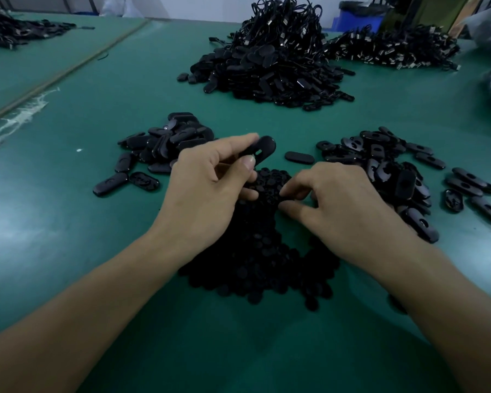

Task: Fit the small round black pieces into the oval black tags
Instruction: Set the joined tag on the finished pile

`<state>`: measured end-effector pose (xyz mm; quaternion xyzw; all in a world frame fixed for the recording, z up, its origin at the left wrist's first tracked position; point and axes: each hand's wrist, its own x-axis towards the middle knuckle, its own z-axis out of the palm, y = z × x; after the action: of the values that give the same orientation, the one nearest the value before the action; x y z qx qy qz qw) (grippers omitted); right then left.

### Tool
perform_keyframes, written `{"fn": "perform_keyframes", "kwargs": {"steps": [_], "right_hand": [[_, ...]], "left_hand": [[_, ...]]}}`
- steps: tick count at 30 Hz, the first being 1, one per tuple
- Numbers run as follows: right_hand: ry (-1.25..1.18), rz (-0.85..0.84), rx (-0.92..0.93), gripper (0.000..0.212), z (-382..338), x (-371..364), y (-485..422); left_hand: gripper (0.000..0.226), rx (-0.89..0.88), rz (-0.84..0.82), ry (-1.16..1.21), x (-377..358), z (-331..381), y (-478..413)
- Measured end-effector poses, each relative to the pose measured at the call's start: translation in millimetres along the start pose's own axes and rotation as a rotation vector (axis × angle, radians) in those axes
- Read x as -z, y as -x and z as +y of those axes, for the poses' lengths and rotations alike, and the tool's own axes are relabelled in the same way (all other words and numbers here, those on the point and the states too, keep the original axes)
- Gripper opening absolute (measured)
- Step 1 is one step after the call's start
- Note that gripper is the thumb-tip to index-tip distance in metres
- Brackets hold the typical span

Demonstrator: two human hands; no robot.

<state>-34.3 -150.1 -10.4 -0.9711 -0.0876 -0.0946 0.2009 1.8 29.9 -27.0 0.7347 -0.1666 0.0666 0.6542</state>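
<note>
Green table top (68, 222), worn pale in patches.

Item one: left hand (207, 188), thumb and forefinger pinching one oval tag (262, 148), held raised just beyond the heap of round pieces (255, 259).

Item two: right hand (343, 205), fingers curled, thumb and forefinger tips nipping a round piece (287, 197) at the heap's top.

Loose tags lie in a left pile (159, 148) and a right pile (394, 171), with a single tag (299, 157) between them.

Farther back: a large mound (270, 78) of tags and cords, and a blue bin (355, 21).
</note>
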Motion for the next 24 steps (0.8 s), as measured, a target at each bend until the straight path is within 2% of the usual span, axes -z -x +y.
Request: {"fn": "perform_keyframes", "kwargs": {"steps": [7,11,19,24], "right_hand": [[0.043,-0.041,-0.023,0.012,-5.0,-3.4,-2.4],[0.088,-0.03,-0.003,0.015,-6.9,-5.4,-3.1],[-0.017,0.013,-0.031,0.014,-6.6,-4.7,0.7],[0.033,0.008,-0.08,0.011,-7.5,-5.2,-0.2]], "left_hand": [[0.015,-0.006,0.041,0.053,3.3,-1.8,1.7],[0.017,-0.036,0.042,-0.014,3.2,-2.6,2.0],[0.021,-0.019,0.052,-0.027,3.1,-4.3,2.0],[0.02,-0.013,0.056,-0.039,2.6,-3.3,2.5]]}}
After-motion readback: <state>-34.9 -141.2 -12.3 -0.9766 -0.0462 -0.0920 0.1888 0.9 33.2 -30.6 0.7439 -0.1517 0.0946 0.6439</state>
